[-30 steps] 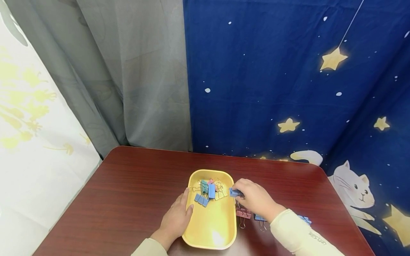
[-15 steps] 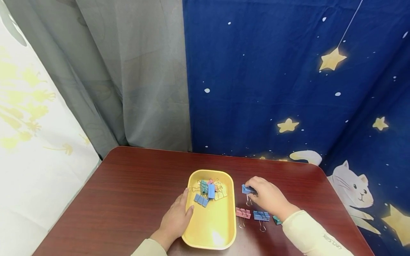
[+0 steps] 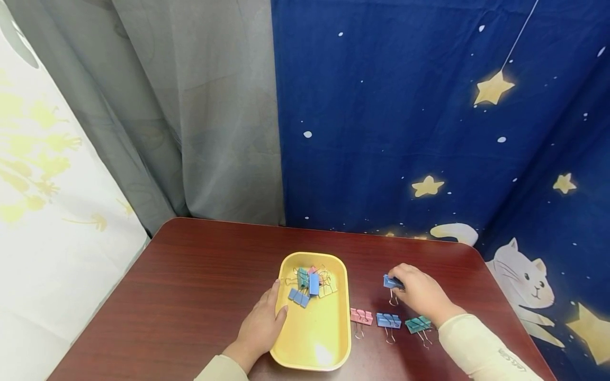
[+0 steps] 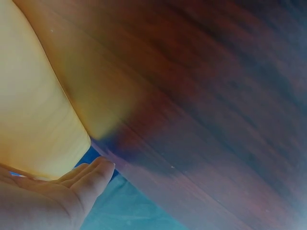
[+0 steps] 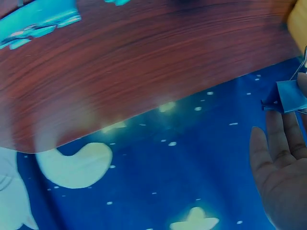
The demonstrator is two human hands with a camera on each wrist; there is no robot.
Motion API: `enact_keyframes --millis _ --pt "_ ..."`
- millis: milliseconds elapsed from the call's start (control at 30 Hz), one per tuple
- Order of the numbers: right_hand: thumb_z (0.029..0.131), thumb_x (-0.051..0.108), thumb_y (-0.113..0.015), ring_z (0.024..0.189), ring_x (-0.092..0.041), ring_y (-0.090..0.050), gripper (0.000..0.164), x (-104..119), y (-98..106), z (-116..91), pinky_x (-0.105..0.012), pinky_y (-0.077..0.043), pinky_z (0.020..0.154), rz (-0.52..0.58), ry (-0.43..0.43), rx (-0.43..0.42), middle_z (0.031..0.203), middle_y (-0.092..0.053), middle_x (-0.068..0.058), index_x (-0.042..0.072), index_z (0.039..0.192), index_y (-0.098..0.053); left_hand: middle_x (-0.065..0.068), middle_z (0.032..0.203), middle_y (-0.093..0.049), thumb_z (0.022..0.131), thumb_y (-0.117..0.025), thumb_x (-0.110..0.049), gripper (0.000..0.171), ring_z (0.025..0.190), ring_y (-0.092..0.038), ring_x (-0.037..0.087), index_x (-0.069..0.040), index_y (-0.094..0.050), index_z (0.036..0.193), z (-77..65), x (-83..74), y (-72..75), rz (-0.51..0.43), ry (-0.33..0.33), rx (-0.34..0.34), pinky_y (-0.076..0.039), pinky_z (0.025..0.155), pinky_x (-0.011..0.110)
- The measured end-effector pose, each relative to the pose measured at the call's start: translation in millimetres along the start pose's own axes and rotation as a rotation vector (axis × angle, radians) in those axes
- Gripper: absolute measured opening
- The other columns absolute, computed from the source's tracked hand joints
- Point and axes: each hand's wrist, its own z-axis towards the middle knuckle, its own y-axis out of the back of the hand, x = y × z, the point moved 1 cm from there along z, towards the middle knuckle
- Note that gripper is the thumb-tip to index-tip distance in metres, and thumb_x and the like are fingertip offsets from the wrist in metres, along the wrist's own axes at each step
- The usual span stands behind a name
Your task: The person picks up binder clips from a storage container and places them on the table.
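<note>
A blue binder clip (image 3: 392, 281) is pinched between the thumb and fingers of my right hand (image 3: 421, 291), its wire handle hanging down. In the right wrist view the same binder clip (image 5: 290, 96) shows at the fingertips. My left hand (image 3: 259, 323) lies with straight fingers along the left side of a yellow tray (image 3: 310, 338); the left wrist view shows those fingers (image 4: 93, 179) against the tray's outer wall. Inside the tray, toward its far end, sits a small heap of blue, teal, pink and yellow binder clips (image 3: 313, 286).
On the table (image 3: 214, 280), right of the tray, a pink binder clip (image 3: 361, 317), a blue one (image 3: 388, 321) and a teal one (image 3: 418, 324) lie in a row below my right hand. A blue star-patterned curtain (image 3: 371, 132) and a grey curtain (image 3: 229, 132) hang behind the table.
My right hand has moved from the tray's right rim to the right, carrying the blue binder clip. The teal clip has come into fuller view. My left hand has stayed at the tray.
</note>
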Motion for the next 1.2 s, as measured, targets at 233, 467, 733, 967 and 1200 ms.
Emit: enact_keyframes --millis 233,467,733,967,1200 --pt "0.076 0.007 -0.080 0.089 -0.022 -0.063 0.027 -19.5 5.6 -6.6 -0.046 -0.054 0.084 -0.006 -0.055 0.003 0.097 -0.065 -0.004 0.010 0.099 -0.066 0.025 0.142 -0.044 0.097 -0.053 -0.026 0.063 0.127 -0.047 0.042 -0.004 -0.028 0.151 -0.6 -0.1 0.2 -0.002 0.002 0.000 -0.042 0.099 0.055" --pt "0.074 0.006 -0.080 0.088 -0.025 -0.062 0.027 -40.8 13.0 -11.4 -0.048 -0.054 0.082 -0.052 -0.071 -0.029 0.094 -0.065 -0.005 0.007 0.097 -0.065 0.025 0.143 -0.044 0.097 -0.053 -0.025 0.063 0.127 -0.047 0.042 -0.004 -0.027 0.151 -0.2 -0.1 0.3 -0.001 0.004 -0.003 -0.042 0.099 0.055" --pt "0.073 0.004 -0.079 0.086 -0.028 -0.062 0.027 -59.5 12.0 -21.4 -0.051 -0.053 0.081 -0.085 -0.122 -0.028 0.090 -0.064 -0.008 0.004 0.096 -0.065 0.023 0.145 -0.042 0.098 -0.053 -0.027 0.064 0.128 -0.046 0.041 -0.006 -0.026 0.152 0.2 0.4 -0.3 -0.006 0.018 0.014 -0.042 0.099 0.056" --pt "0.073 0.001 -0.077 0.081 -0.028 -0.061 0.023 -75.1 10.0 -29.1 -0.052 -0.053 0.078 -0.093 -0.150 -0.031 0.086 -0.062 -0.007 0.005 0.092 -0.064 0.022 0.146 -0.041 0.098 -0.053 -0.026 0.064 0.130 -0.045 0.041 -0.006 -0.025 0.152 0.1 0.5 -0.9 -0.014 0.023 0.022 -0.040 0.101 0.056" --pt "0.072 0.000 -0.076 0.078 -0.027 -0.060 0.021 -91.4 3.1 -41.0 -0.052 -0.053 0.075 -0.114 -0.182 0.002 0.081 -0.060 -0.005 0.007 0.088 -0.063 0.023 0.145 -0.041 0.098 -0.053 -0.026 0.065 0.129 -0.045 0.042 -0.005 -0.025 0.152 0.4 0.4 -0.6 -0.017 0.015 0.018 -0.041 0.100 0.056"
